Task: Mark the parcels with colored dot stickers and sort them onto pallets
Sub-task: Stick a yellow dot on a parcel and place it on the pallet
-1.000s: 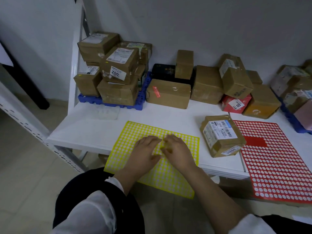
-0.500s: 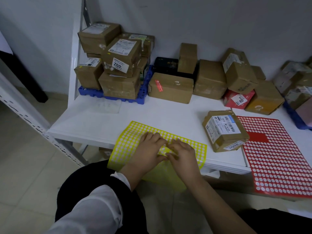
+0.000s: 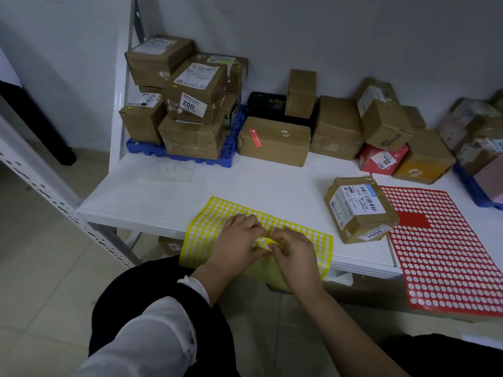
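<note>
My left hand (image 3: 238, 242) and right hand (image 3: 298, 253) meet, fingers curled, both pinching a raised fold of the yellow dot-sticker sheet (image 3: 206, 227), which overhangs the near edge of the white surface (image 3: 245, 186). A brown cardboard parcel (image 3: 359, 210) sits to its right, against the red dot-sticker sheet (image 3: 441, 248).

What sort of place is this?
Probably a parcel sorting room: brown cardboard parcels stacked on a blue plastic pallet, a yellow dot-sticker sheet and a red dot-sticker sheet on a white table.
</note>
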